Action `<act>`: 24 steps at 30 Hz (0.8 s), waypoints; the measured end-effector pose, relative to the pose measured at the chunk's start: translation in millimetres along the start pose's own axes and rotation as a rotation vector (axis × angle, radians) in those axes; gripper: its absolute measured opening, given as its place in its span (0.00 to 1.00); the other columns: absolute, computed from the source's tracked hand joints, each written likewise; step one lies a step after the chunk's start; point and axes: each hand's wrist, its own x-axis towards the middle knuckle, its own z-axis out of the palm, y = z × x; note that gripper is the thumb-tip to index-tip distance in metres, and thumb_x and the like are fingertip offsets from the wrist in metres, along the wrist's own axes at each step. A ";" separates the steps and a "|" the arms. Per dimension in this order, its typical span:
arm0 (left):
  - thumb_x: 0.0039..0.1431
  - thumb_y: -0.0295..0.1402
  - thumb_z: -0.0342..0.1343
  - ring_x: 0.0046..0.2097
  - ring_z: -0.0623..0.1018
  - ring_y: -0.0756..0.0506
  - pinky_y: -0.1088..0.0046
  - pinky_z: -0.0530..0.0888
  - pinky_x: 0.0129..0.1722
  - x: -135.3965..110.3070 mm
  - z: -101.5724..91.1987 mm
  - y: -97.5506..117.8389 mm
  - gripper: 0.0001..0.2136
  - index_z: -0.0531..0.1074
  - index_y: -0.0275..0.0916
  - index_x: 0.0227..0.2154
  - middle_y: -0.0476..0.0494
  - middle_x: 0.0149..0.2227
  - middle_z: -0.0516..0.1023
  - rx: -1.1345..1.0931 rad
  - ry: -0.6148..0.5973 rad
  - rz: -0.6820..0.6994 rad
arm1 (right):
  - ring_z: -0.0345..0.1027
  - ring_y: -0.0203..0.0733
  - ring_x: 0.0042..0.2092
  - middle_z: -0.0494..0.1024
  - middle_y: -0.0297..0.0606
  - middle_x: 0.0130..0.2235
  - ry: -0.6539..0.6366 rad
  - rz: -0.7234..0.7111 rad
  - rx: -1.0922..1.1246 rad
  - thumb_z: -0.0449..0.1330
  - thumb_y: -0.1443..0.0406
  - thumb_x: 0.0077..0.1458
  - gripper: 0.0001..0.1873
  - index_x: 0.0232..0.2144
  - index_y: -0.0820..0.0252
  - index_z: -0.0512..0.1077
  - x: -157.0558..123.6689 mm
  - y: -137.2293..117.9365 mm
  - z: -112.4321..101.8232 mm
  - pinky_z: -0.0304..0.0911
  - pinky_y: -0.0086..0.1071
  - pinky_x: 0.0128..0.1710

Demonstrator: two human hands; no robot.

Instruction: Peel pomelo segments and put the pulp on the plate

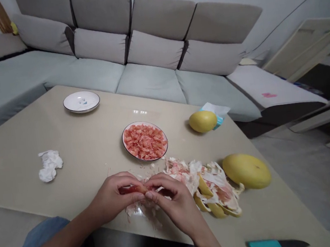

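Between both hands, above the table's near edge, is a red pomelo segment. My left hand is closed around its left part, thumb below and fingers above. The fingertips of my right hand pinch its other end, meeting the left fingertips. Scraps of pale membrane lie on the table under the hands. Just beyond them a plate is heaped with red pomelo pulp. To the right of my right hand lies a pile of pomelo peel and white membrane.
A whole pomelo sits right of the peel, and a smaller yellow fruit rests against a tissue pack. A knife with a teal part lies at the near right. Crumpled tissue and a white plate are on the left.
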 end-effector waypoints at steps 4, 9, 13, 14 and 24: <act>0.53 0.30 0.63 0.39 0.77 0.48 0.75 0.73 0.39 -0.3 -1.2 -2.9 0.04 0.81 0.40 0.33 0.45 0.36 0.79 -0.005 0.010 0.058 | 0.71 0.42 0.38 0.78 0.39 0.36 -0.006 0.028 0.053 0.64 0.60 0.54 0.07 0.33 0.55 0.80 0.9 1.7 -0.6 0.65 0.31 0.35; 0.53 0.29 0.63 0.39 0.77 0.47 0.74 0.74 0.39 -0.1 -2.1 -4.9 0.04 0.80 0.40 0.33 0.44 0.36 0.78 -0.038 0.010 0.060 | 0.72 0.41 0.37 0.78 0.39 0.37 -0.008 0.080 0.162 0.66 0.57 0.51 0.10 0.33 0.55 0.80 3.3 7.3 -1.1 0.67 0.31 0.34; 0.52 0.32 0.64 0.39 0.77 0.47 0.73 0.75 0.40 -0.3 -3.1 -3.1 0.06 0.80 0.39 0.34 0.43 0.38 0.78 -0.164 -0.012 -0.011 | 0.73 0.41 0.35 0.79 0.39 0.36 -0.024 0.203 0.350 0.68 0.54 0.49 0.15 0.36 0.56 0.80 3.0 12.7 -1.4 0.69 0.32 0.35; 0.52 0.32 0.64 0.40 0.77 0.47 0.73 0.75 0.40 -0.3 -3.3 -2.8 0.06 0.80 0.39 0.34 0.44 0.38 0.78 -0.198 -0.014 -0.027 | 0.73 0.41 0.34 0.80 0.39 0.34 -0.033 0.243 0.409 0.68 0.53 0.48 0.16 0.37 0.56 0.80 2.0 13.9 -1.1 0.69 0.33 0.35; 0.50 0.28 0.63 0.39 0.78 0.47 0.73 0.75 0.40 0.5 -0.8 3.4 0.08 0.77 0.38 0.35 0.45 0.38 0.78 -0.099 0.127 -0.117 | 0.72 0.43 0.40 0.79 0.41 0.42 0.260 0.154 0.226 0.66 0.55 0.51 0.17 0.42 0.56 0.77 33.8 28.3 -12.3 0.69 0.36 0.39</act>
